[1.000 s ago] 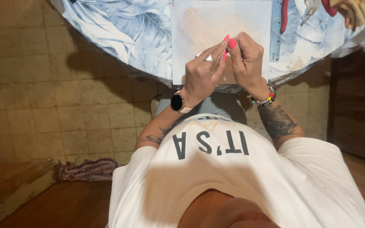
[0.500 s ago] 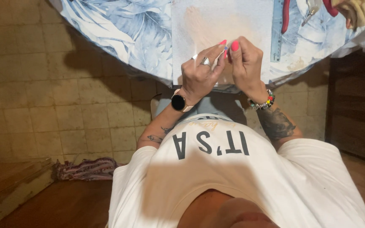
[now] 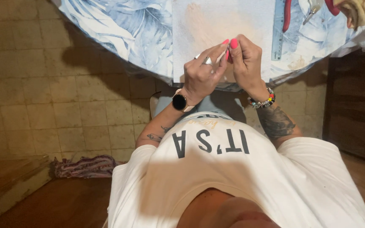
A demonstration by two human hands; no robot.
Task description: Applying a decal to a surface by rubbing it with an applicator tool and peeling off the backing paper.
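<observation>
Both hands meet at the near edge of a white sheet lying on a table under a blue leaf-print cloth. My left hand, with a ring and a black wrist watch, pinches a small pale piece between thumb and fingers. My right hand, with pink nails and a bead bracelet, grips the same piece from the other side. The piece is tiny and mostly hidden by the fingertips, so I cannot tell what it is.
Red-handled pliers and a clear ruler lie right of the sheet, with another red-handled tool and a beige cloth beyond. A striped rag lies on the tiled floor at left. Dark wooden furniture stands at right.
The fingertips have drawn closer together over the small piece, and my left hand's fingers have curled in. The hands stay at the same spot over the sheet's edge.
</observation>
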